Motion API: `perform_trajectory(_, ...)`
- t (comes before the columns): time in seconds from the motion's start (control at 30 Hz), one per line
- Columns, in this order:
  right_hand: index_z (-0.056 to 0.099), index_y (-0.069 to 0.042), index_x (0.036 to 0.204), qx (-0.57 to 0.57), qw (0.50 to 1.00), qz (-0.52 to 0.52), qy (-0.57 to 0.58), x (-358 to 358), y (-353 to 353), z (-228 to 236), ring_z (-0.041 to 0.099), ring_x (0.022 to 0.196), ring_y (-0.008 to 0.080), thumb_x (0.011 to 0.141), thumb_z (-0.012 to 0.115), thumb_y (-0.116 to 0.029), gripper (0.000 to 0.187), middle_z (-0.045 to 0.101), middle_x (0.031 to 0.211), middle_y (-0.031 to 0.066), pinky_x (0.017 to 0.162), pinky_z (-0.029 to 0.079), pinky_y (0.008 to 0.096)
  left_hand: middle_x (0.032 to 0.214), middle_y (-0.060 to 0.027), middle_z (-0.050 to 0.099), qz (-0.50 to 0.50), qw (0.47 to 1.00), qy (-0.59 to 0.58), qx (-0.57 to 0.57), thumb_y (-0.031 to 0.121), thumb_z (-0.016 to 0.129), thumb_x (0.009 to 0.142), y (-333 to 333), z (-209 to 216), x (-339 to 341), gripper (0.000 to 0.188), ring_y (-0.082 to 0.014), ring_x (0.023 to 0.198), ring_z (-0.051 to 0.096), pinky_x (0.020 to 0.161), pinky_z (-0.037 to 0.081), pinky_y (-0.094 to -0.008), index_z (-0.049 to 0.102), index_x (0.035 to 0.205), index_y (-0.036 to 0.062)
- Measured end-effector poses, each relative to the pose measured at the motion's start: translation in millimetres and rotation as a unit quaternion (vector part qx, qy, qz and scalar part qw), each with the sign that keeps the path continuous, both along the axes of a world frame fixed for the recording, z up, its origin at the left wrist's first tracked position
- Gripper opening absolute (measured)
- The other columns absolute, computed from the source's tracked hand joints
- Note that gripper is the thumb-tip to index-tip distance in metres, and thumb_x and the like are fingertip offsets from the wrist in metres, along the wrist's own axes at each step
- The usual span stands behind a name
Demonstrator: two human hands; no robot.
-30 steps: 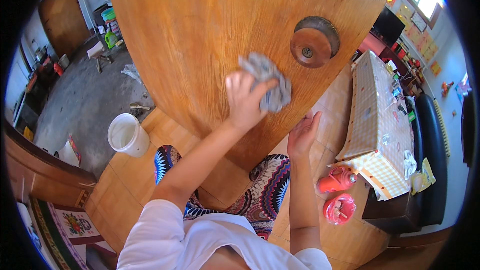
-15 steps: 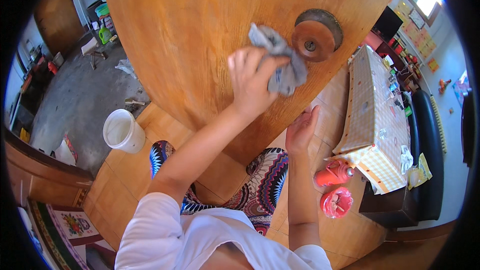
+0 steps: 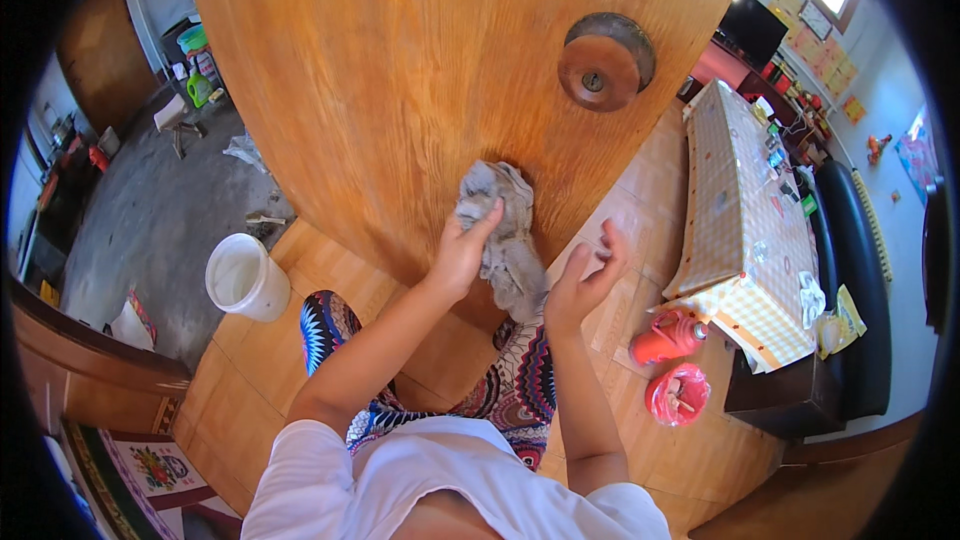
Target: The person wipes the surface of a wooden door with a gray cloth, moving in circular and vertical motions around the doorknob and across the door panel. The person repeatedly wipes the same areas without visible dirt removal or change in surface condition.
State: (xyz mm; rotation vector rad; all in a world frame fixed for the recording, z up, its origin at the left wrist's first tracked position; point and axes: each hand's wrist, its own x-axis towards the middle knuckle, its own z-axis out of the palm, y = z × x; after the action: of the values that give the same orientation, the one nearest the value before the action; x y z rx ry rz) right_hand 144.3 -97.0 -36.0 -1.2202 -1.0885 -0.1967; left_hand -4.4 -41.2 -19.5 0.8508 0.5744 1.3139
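A crumpled grey cloth hangs in front of the lower part of a wooden door. My left hand grips it at its left side, the thumb lying over the fabric. Whether the cloth touches the wood, I cannot tell. To its right is my right hand, palm turned up, fingers loosely bent and apart, nothing in it. Up on the door, toward its right edge, sits a round brown knob with a keyhole, well away from both hands.
A white bucket stands on the tiles at left. Right of me are a red thermos, a small bin with a red liner and a table under a checked cloth. A black sofa lies beyond.
My left hand has brought the cloth down from beside the knob, and the cloth now hangs longer. My right hand has shifted slightly left. The door appears farther left in view.
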Motion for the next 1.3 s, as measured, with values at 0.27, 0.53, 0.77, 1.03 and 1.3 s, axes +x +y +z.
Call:
perform_trajectory(0.27, 0.066, -0.006, 0.131, -0.099, 0.975, 0.102, -0.169, -21, -32, 17, 0.063, 0.104, 0.0265, 0.075, 0.089, -0.011, 0.061, 0.061, 0.125, 0.0133, 0.088, 0.051, 0.0373, 0.139, -0.0101, 0.064, -0.165, 0.982, -0.047, -0.076, 0.050, 0.051, 0.110, -26, -5, -18, 0.058, -0.0219, 0.127, 0.061, 0.109, 0.050, -0.0405, 0.053, 0.145, 0.0041)
perform_trajectory(0.53, 0.053, -0.005, 0.128, -0.068, 0.917, 0.315, 0.233, -26, -31, 11, 0.050, 0.084, 0.0067, 0.106, 0.056, -0.004, 0.022, 0.057, 0.097, -0.0007, 0.074, 0.040, 0.0233, 0.138, -0.0099, 0.063, -0.058, 0.995, 0.074, -0.033, 0.052, 0.054, 0.108, -25, -16, -34, 0.063, -0.0191, 0.126, 0.060, 0.107, 0.049, -0.0373, 0.053, 0.145, 0.0008)
perform_trajectory(0.77, 0.057, -0.002, 0.129, -0.255, 0.866, 0.369, 0.221, -24, -29, 14, 0.053, 0.091, 0.0051, 0.100, 0.070, -0.013, 0.033, 0.060, 0.106, 0.0000, 0.078, 0.041, 0.0205, 0.133, -0.0115, 0.067, -0.110, 0.981, -0.023, -0.159, 0.056, 0.058, 0.105, -23, -7, -62, 0.066, -0.0237, 0.120, 0.066, 0.103, 0.053, -0.0421, 0.056, 0.143, 0.0028)
perform_trajectory(1.03, 0.049, -0.001, 0.142, -0.138, 0.742, 0.493, 0.433, 3, -36, 21, 0.066, 0.121, 0.0218, 0.098, 0.073, -0.019, 0.053, 0.067, 0.132, 0.0119, 0.105, 0.053, 0.0375, 0.144, -0.0111, 0.060, -0.167, 0.971, 0.022, -0.168, 0.068, 0.062, 0.096, -14, -34, -76, 0.081, -0.0262, 0.136, 0.055, 0.102, 0.054, -0.0428, 0.044, 0.157, 0.0177)
perform_trajectory(1.3, 0.046, 0.000, 0.143, -0.030, 0.818, 0.344, 0.461, -26, -30, 22, 0.063, 0.122, 0.0234, 0.098, 0.074, -0.015, 0.055, 0.065, 0.131, 0.0151, 0.102, 0.054, 0.0393, 0.132, -0.0112, 0.069, -0.273, 0.946, 0.032, -0.174, 0.039, 0.066, 0.103, -23, -38, -74, 0.052, -0.0225, 0.121, 0.067, 0.103, 0.053, -0.0396, 0.059, 0.140, 0.0026)
